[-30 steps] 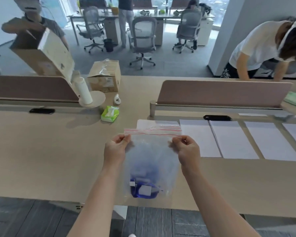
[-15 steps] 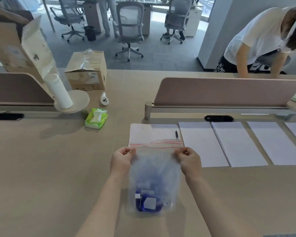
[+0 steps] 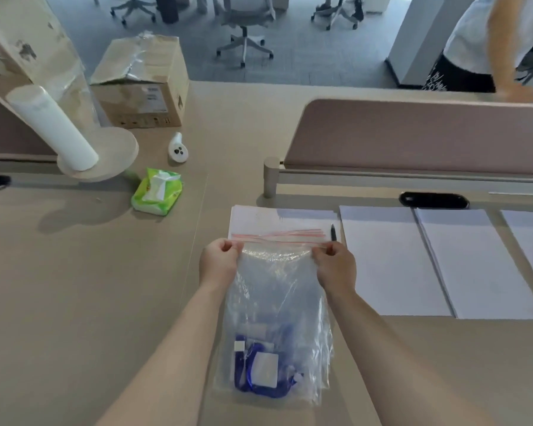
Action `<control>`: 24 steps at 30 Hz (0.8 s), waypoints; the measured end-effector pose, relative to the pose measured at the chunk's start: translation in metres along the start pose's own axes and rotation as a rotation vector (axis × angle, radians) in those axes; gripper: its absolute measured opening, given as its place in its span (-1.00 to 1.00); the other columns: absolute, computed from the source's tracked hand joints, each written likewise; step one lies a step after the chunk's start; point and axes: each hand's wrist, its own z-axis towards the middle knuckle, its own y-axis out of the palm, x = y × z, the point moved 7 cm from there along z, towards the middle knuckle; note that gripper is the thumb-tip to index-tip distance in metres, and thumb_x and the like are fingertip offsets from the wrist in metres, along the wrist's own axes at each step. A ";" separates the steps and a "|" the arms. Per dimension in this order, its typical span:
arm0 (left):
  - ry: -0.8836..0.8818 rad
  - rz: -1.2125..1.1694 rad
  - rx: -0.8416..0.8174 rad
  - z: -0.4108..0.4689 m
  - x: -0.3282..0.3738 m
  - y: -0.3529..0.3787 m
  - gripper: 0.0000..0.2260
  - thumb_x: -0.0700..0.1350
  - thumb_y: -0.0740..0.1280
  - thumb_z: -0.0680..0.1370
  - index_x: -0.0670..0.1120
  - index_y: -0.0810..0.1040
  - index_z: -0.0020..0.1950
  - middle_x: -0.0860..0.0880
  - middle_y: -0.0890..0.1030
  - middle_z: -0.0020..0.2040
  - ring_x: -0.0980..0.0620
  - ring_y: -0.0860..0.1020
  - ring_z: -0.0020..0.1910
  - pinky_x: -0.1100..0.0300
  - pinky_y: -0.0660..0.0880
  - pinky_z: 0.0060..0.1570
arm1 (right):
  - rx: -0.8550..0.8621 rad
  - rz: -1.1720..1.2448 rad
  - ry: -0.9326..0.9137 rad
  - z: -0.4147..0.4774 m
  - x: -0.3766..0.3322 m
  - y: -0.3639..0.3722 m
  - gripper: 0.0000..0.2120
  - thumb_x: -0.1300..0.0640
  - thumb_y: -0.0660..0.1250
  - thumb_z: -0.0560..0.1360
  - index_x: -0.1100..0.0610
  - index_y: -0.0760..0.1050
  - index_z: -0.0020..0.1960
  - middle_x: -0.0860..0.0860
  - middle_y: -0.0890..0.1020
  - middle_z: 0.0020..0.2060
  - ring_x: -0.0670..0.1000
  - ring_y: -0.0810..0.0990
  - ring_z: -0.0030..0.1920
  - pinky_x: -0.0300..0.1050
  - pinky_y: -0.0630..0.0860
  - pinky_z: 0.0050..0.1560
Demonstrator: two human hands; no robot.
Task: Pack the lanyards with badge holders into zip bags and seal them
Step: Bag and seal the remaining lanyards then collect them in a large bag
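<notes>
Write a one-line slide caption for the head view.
Left hand and right hand pinch the top corners of a clear zip bag at the desk, blue lanyards bunched at its bottom.

The zip bag was clear, with thin red lines across its top strip. Inside it the lanyard was deep blue and the badge holder showed a white card. The bench was plain beige. The sheets of paper were white and the pen black. The wipes pack was bright green with a white flap. The divider panel was dusty pink, the cardboard box brown, the cable slot black, and the small bottle white with black dots.
</notes>
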 end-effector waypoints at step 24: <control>0.042 0.118 0.034 0.033 0.020 0.036 -0.74 -0.10 0.37 0.58 -0.14 0.55 0.25 -0.07 0.60 0.14 -0.02 0.56 0.11 0.19 0.39 0.02 | 0.019 -0.175 -0.076 0.057 0.004 0.034 -0.69 0.08 0.33 0.54 0.08 0.51 0.27 0.00 0.56 0.21 0.01 0.59 0.09 -0.16 0.45 -0.02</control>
